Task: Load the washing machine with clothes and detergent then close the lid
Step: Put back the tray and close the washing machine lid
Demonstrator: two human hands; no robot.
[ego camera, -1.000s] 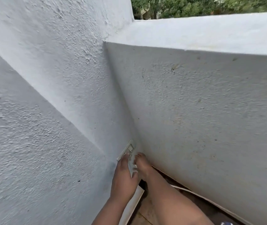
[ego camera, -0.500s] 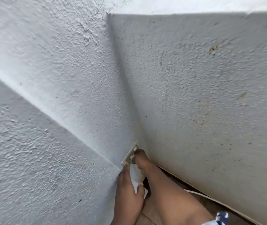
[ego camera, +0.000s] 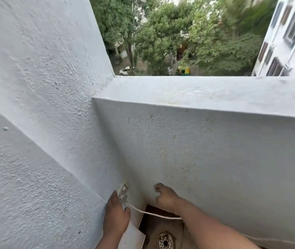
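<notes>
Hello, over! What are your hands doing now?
Left hand at the wall socket, on the plug. Right hand loosely curled, holding nothing. Washing machine not visible.

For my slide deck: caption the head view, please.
Left hand at wall socket with plug; right hand beside.

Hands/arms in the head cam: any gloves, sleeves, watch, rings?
Both are bare. The left hand and right hand show no gloves and no rings that I can make out. Both forearms are uncovered up to the frame's bottom edge: no sleeve, watch or band is visible in this frame.
</notes>
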